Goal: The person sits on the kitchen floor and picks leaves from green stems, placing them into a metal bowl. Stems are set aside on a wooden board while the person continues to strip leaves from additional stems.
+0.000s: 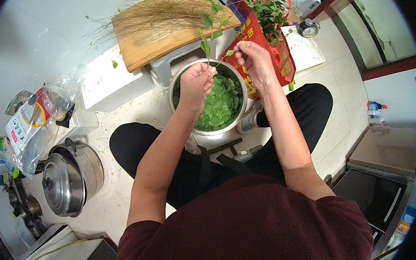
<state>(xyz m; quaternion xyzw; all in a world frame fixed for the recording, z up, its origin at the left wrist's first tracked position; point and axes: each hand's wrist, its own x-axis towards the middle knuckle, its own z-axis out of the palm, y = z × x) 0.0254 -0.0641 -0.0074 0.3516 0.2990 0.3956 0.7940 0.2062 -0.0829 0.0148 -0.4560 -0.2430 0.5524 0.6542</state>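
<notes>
My left hand (197, 85) pinches the lower end of a thin green stem with leaves (208, 41). The stem rises from my fingers past the front of the wooden board. To the right, my right hand (256, 60) has thumb and forefinger pressed together, with a small green leaf (229, 53) at the fingertips. Below both hands stands a round metal pot (212, 131), with many loose green leaves (220, 104) inside. My left hand covers part of its left rim. A red bag (238, 61) full of leafy stems (270, 16) stands beside my right hand.
A wooden board (170, 45) bearing a pile of bare stems (166, 11) rests on a grey plastic stool (160, 68). White boxes (114, 88) stand to its left. A lidded steel pot (64, 183) is at far left, near plastic packaging (29, 124). An alarm clock (309, 29) sits at right.
</notes>
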